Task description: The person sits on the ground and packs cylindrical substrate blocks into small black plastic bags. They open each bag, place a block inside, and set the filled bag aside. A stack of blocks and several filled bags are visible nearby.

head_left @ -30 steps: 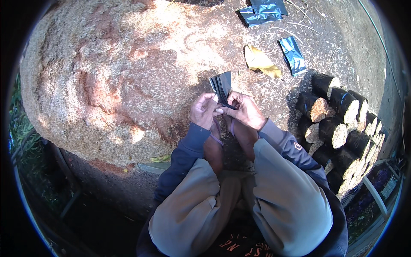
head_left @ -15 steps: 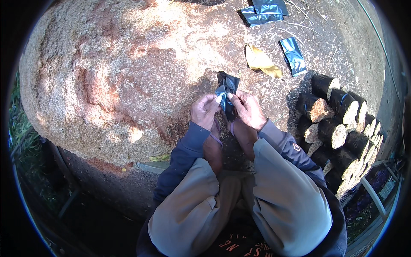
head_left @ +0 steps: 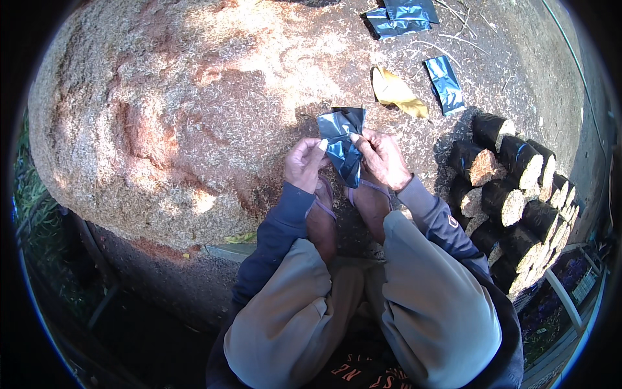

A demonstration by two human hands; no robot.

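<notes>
Between my two hands is a black plastic bag (head_left: 343, 146), creased and partly spread, with nothing visible inside it. My left hand (head_left: 306, 163) pinches its left edge between thumb and fingers. On the other side my right hand (head_left: 383, 159) grips the bag, the thumb lying across its front. The bag hangs just above my feet, in front of a broad heap of pale brown husk-like material (head_left: 188, 123).
Filled black bags (head_left: 512, 201) with husk showing at their ends lie stacked at the right. A flat black bag (head_left: 444, 85) and a yellow leaf (head_left: 396, 92) lie ahead, with more flat bags (head_left: 400, 18) farther off. Thin twigs (head_left: 453, 39) are scattered nearby.
The bag has been drawn wider between my hands and shows more of its face. My hands have moved slightly apart; the stack and the loose bags stay put.
</notes>
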